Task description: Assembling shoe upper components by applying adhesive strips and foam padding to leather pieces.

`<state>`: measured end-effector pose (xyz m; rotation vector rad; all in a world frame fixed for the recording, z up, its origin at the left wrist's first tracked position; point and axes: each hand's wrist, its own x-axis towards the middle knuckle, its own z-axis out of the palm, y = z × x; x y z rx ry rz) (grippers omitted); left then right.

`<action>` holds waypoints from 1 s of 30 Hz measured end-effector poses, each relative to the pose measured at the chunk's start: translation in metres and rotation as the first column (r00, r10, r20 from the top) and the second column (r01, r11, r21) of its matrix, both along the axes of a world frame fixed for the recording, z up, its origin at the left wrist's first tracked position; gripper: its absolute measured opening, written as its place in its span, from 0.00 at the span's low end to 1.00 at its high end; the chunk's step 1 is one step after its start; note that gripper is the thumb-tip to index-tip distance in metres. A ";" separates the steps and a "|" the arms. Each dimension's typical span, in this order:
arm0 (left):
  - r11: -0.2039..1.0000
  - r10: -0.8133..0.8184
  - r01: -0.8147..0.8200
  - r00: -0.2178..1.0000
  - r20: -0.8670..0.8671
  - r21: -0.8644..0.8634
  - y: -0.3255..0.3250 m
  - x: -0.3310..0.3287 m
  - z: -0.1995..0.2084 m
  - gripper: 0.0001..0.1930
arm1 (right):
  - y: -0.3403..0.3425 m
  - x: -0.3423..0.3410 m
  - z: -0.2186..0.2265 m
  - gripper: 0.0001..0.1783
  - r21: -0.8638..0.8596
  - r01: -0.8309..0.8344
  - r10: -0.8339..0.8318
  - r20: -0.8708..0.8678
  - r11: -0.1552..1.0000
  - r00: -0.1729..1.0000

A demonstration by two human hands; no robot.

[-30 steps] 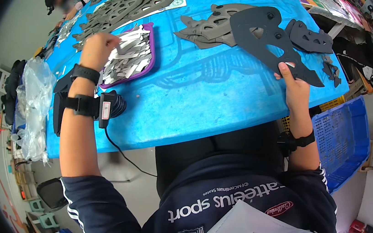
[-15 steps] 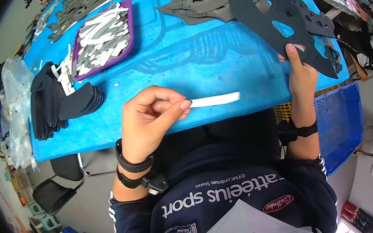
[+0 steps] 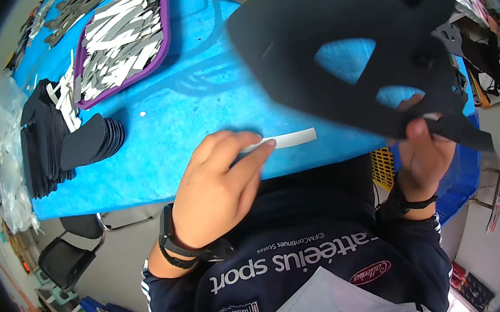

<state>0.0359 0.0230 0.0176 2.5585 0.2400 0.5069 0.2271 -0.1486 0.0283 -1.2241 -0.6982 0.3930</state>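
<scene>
My left hand (image 3: 219,187) pinches one end of a thin white strip (image 3: 288,140) between thumb and fingers, just above the near edge of the blue table (image 3: 194,100). A large flat black cut-out piece (image 3: 348,40) with holes in it is gripped by its lower narrow end in my right hand (image 3: 424,158). The piece is lifted off the table toward the camera and looks blurred. The strip's free end points at the black piece and stops a little short of it.
A purple tray (image 3: 126,40) heaped with white strips lies at the back left. Stacks of black flat pieces (image 3: 70,145) sit at the table's left end beside clear plastic bags (image 3: 1,135). More dark cut-outs lie at the far edge. A blue crate (image 3: 464,168) stands at right.
My left hand left the purple tray with a white strip and came to the table's near edge. My right hand has lifted the black piece off the table toward me.
</scene>
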 end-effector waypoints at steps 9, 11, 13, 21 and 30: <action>0.582 0.482 -0.007 0.808 0.339 -0.813 0.008 -0.016 0.000 0.11 | 0.029 -0.008 0.004 0.08 -0.396 -0.513 0.534 -0.064 0.762 0.843; 0.895 0.207 -0.127 0.967 0.146 -0.427 0.018 -0.021 -0.001 0.09 | 0.031 0.000 0.000 0.09 -0.522 -0.086 0.416 0.558 0.848 0.718; 0.924 0.069 -0.028 0.993 0.095 -0.380 0.022 -0.015 0.001 0.06 | 0.031 0.006 -0.009 0.11 -0.550 -0.076 0.406 0.509 0.831 0.759; 0.941 0.210 -0.164 0.969 0.132 -0.295 0.025 -0.013 -0.008 0.08 | 0.030 0.014 -0.027 0.13 -0.496 0.014 0.303 0.552 0.868 0.777; 0.962 0.174 -0.162 0.984 0.037 -0.218 0.027 -0.013 -0.011 0.06 | 0.028 0.015 -0.021 0.13 -0.536 0.143 0.281 0.630 0.832 0.724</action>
